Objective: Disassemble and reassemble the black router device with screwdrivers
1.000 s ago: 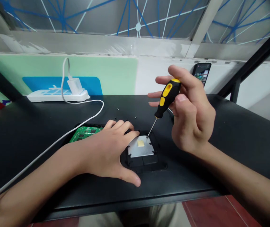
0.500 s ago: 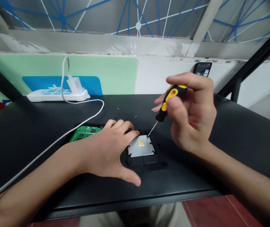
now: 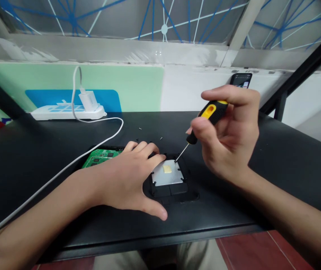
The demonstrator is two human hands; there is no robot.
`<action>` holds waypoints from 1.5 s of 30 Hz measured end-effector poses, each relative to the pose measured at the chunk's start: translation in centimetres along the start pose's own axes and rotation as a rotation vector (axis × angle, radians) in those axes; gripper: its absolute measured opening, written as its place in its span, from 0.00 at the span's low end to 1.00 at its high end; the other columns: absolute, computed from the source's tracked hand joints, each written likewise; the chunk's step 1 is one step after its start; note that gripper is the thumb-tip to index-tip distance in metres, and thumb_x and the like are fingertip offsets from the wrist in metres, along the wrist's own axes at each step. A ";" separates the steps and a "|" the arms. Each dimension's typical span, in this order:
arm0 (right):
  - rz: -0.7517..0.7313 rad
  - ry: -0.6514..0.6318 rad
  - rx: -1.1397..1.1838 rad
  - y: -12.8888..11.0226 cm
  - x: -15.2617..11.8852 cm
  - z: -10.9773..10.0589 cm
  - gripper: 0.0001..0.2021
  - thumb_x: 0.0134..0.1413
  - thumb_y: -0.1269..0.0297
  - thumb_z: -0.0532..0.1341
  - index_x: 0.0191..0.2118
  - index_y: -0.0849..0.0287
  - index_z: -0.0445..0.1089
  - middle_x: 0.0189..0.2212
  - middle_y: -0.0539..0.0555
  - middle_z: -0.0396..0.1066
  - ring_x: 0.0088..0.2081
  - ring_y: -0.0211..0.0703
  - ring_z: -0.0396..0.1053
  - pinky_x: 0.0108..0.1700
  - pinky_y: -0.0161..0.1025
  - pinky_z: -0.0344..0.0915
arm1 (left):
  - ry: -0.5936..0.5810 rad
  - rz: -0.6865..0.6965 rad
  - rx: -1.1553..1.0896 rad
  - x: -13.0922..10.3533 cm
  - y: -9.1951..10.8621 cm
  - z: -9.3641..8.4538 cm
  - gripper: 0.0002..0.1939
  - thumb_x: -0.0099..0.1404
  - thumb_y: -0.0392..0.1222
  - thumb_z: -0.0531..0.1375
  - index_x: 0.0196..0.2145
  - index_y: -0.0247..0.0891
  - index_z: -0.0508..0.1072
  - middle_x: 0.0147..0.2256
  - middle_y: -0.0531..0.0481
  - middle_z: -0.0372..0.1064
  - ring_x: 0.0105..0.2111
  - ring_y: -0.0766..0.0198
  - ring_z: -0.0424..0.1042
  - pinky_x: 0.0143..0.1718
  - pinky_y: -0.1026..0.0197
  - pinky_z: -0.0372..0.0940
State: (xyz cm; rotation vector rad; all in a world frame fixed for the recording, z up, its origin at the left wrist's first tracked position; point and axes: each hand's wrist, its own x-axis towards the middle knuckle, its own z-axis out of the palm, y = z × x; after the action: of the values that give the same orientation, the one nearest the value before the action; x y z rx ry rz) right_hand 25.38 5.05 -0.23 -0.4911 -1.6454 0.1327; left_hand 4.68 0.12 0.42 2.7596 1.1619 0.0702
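My right hand (image 3: 230, 131) is closed round the black-and-yellow handle of a screwdriver (image 3: 209, 113). Its thin shaft slants down to the left, the tip at the top right corner of a silver metal plate (image 3: 160, 179). A small cream-coloured square pad (image 3: 167, 169) sits on the plate, which lies in a black plastic casing (image 3: 178, 190). My left hand (image 3: 129, 174) is spread, palm down, across the casing, fingertips at the plate's left side and thumb stretched out. Partly under that hand, to the left, shows a green circuit board (image 3: 100, 157).
Small loose screws (image 3: 161, 138) lie behind the casing on the black table (image 3: 284, 161). A white power strip (image 3: 44, 113) with a plugged-in charger (image 3: 88, 100) stands at the back left, its white cable (image 3: 64, 170) running past my left arm. A phone (image 3: 240, 80) leans against the wall.
The fingers and thumb of my right hand have shifted round the screwdriver handle, and the handle has leaned slightly right. The tip stays at the plate's corner. My left hand has not moved noticeably.
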 end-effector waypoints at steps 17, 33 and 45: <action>0.041 -0.006 -0.015 -0.2 0.1 -0.2 0.13 0.62 0.51 0.62 0.51 0.42 0.72 0.46 0.53 0.72 0.37 0.46 0.75 0.33 0.44 0.78 | 0.024 0.010 -0.013 0.0 0.0 0.1 0.49 0.53 0.74 0.66 0.61 0.37 0.66 0.53 0.38 0.65 0.53 0.40 0.64 0.55 0.42 0.56; 0.097 -0.055 -0.025 0.3 0.0 -0.5 0.19 0.62 0.55 0.63 0.58 0.40 0.69 0.44 0.52 0.75 0.37 0.45 0.76 0.37 0.45 0.79 | -0.007 0.002 -0.001 0.0 0.0 0.0 0.48 0.53 0.73 0.66 0.61 0.37 0.66 0.55 0.37 0.64 0.55 0.38 0.63 0.56 0.41 0.56; 0.070 -0.165 0.161 0.5 0.3 -0.4 0.17 0.69 0.57 0.54 0.60 0.43 0.65 0.44 0.50 0.76 0.33 0.39 0.77 0.34 0.41 0.78 | 0.043 0.020 -0.006 -0.2 0.0 0.2 0.49 0.54 0.73 0.66 0.62 0.36 0.66 0.53 0.39 0.65 0.53 0.42 0.64 0.56 0.44 0.56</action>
State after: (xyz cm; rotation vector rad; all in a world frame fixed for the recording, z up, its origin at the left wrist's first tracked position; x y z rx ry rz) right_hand 25.91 5.54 -0.04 -0.4235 -1.7619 0.3630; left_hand 4.55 -0.01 0.23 2.7776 1.1427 0.1364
